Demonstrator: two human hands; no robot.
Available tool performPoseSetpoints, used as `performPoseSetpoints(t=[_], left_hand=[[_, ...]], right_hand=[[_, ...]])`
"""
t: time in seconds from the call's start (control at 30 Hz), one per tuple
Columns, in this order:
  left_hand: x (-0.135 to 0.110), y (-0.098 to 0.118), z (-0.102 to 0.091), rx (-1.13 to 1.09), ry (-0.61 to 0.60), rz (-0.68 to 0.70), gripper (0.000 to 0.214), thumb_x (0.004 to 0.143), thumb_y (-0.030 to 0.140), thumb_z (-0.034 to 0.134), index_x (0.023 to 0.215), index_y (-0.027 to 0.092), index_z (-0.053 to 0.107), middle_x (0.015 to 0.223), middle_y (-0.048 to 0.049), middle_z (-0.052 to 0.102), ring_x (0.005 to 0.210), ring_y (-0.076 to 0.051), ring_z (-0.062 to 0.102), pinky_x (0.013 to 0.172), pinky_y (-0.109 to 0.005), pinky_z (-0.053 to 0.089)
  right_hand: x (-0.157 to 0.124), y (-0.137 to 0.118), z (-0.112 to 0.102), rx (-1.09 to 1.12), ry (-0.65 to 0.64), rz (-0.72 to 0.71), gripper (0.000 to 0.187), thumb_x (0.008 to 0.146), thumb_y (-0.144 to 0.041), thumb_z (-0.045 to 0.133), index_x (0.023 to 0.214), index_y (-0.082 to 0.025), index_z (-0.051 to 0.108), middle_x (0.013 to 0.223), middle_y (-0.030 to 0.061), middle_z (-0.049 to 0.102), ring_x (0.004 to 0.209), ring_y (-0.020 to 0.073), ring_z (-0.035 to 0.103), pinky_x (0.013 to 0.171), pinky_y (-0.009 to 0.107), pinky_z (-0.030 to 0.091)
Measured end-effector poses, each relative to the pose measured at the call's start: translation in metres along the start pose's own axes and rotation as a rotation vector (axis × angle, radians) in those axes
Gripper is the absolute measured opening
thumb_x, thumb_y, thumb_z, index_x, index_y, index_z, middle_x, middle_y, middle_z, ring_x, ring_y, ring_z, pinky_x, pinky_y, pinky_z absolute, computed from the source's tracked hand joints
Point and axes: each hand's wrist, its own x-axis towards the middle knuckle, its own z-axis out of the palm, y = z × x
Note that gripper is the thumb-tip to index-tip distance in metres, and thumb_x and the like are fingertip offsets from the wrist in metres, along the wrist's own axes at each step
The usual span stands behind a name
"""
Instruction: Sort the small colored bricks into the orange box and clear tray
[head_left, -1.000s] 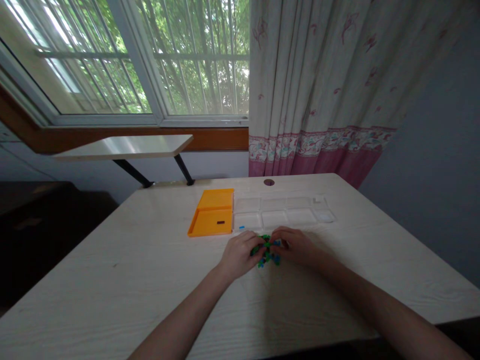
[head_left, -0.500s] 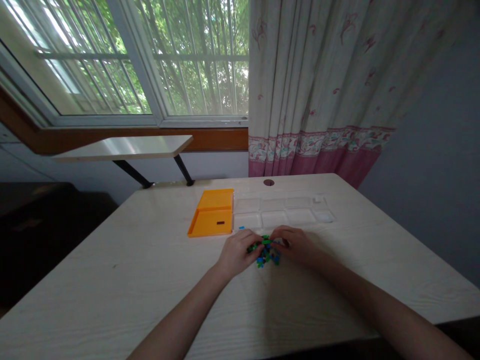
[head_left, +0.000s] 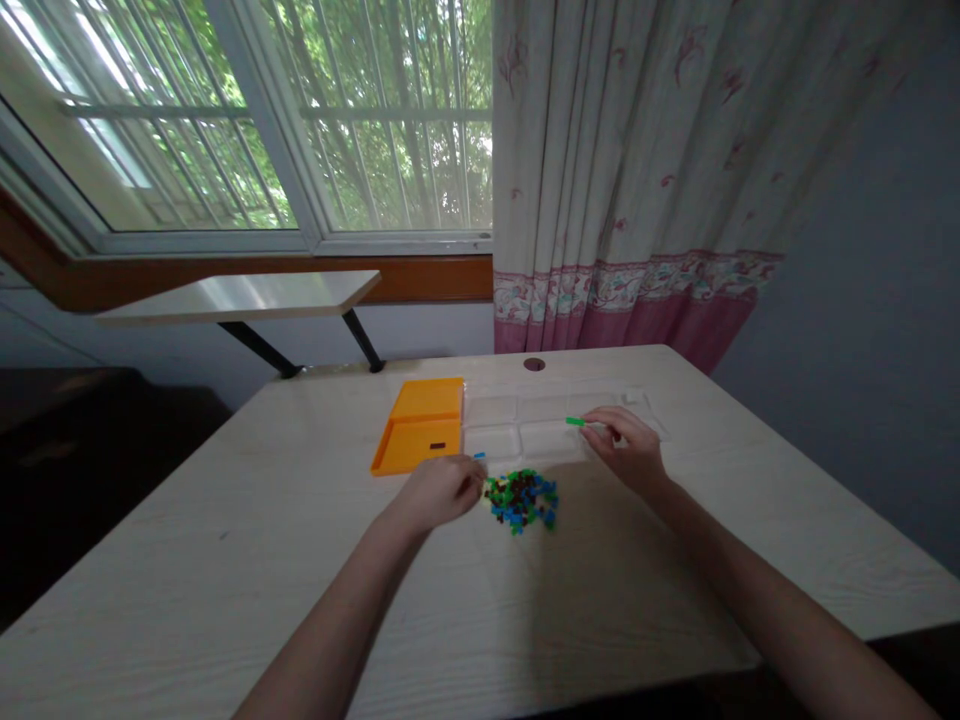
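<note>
A small heap of green, blue, dark brown and yellowish plastic pieces (head_left: 523,500) lies on the table in front of me. My right hand (head_left: 628,450) pinches a bright green brick (head_left: 575,421) by one end and holds it over the clear compartment tray (head_left: 519,440). At the heap's left edge is my left hand (head_left: 439,490), with its fingers curled and the fingertips together. Whatever may be between those fingertips is too small to make out. A single blue piece (head_left: 479,456) sits just beyond the left fingers.
An open orange case (head_left: 418,424) lies left of the tray, with a dark brown piece (head_left: 437,446) in its near half. A raised shelf (head_left: 247,295) on black legs stands at the table's back left. A round cable hole (head_left: 534,365) is near the back edge.
My right hand has moved up and right from the heap to the tray, carrying the green brick. My left hand has drawn back left, uncovering the heap.
</note>
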Motion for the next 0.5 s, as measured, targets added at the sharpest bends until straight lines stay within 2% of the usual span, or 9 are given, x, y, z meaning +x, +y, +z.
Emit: performPoseSetpoints(t=[0.3,0.5], left_hand=[[0.0003,0.0007,0.0009,-0.051,-0.04,-0.022,0.023,0.077,0.023,0.042,0.086,0.02,0.063,0.08,-0.0031,0.065,0.067,-0.014,0.058,0.059,-0.021,0.039],[0.0,0.0033,0.0022,-0.023,-0.037,-0.021,0.02,0.077,0.024,0.043,0.083,0.02,0.062,0.074,-0.0018,0.063,0.063,-0.014,0.056,0.055,-0.021,0.037]], right_hand=[[-0.0067,0.005,0.0069,0.015,-0.046,-0.012,0.01,0.079,-0.025,0.056,0.086,-0.021,0.061,0.083,0.0035,0.064,0.053,0.0095,0.052,0.05,0.022,0.045],[-0.0082,0.0078,0.0083,0.014,-0.076,0.005,0.01,0.079,-0.026,0.056,0.086,-0.021,0.06,0.083,0.0027,0.063,0.049,0.0088,0.049,0.049,0.023,0.043]])
